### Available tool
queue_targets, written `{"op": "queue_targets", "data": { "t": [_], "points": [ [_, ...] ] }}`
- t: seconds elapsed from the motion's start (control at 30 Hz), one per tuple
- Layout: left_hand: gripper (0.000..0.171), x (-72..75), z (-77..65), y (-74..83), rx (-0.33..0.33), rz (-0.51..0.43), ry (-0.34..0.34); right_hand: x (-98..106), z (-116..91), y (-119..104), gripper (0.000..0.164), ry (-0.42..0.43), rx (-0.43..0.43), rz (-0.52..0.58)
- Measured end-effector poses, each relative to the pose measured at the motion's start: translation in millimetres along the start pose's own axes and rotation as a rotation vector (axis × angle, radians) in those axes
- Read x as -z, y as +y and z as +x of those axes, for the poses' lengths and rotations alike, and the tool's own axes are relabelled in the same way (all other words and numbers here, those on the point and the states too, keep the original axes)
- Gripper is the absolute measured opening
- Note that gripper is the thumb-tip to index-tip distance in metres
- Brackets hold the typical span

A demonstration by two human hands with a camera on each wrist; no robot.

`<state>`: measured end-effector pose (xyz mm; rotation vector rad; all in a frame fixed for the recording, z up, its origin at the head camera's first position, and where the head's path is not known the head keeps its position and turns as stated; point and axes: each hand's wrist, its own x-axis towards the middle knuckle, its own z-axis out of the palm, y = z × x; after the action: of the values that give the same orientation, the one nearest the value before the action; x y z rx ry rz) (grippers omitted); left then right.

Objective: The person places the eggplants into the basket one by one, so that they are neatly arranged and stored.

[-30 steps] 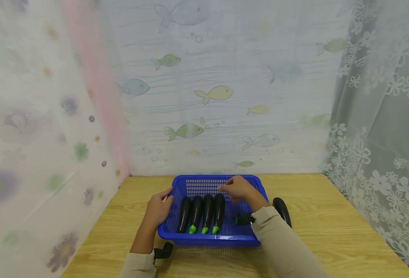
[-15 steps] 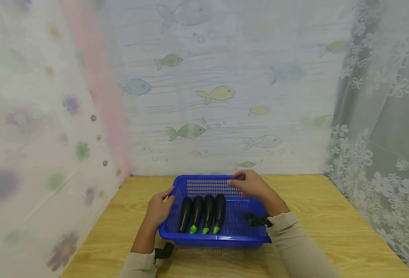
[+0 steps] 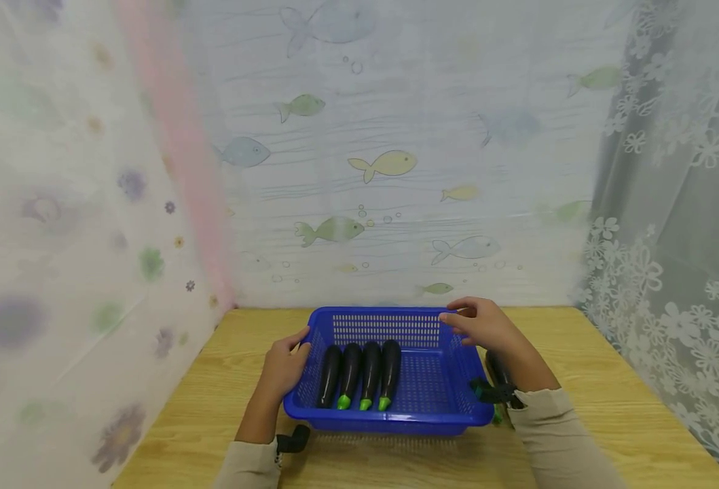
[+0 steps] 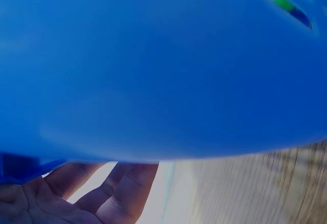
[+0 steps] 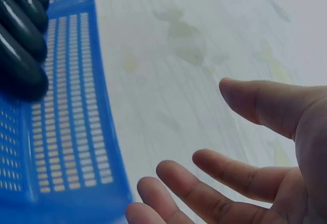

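On the light wood-grain tabletop (image 3: 194,407) sits a rectangular blue plastic basket (image 3: 390,417) with slotted walls. Four glossy dark-purple eggplants (image 3: 371,367) lie side by side in its left half, long axes running front to back; green stem caps show at the near ends of three. The left hand (image 3: 283,367) grips the basket's left rim, thumb and fingers closed around the edge. The right hand (image 3: 487,327) is positioned at the far right corner, thumb well parted from the loosely extended fingers, and holds nothing. Outside the right wall, partly hidden by the right forearm, at least one further dark eggplant (image 3: 495,367) rests on the tabletop. A white fish-print sheet (image 3: 396,238) hangs behind the tabletop. Both sleeves (image 3: 545,414) are beige.
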<state>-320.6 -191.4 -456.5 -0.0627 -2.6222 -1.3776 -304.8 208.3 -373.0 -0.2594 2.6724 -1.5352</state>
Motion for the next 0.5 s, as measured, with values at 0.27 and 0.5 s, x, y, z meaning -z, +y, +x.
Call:
{"op": "queue_targets", "data": {
  "t": [0.27,0.5],
  "points": [
    [0.050,-1.7,0.8,-1.7,0.006,0.004,0.013,19.0,-16.2,21.7,0.070,0.040,-0.046,0.031],
    [0.050,-0.8,0.7,-1.7,0.007,0.003,0.000,28.1,-23.6,44.2,0.076,0.073,-0.088,0.025]
  ]
}}
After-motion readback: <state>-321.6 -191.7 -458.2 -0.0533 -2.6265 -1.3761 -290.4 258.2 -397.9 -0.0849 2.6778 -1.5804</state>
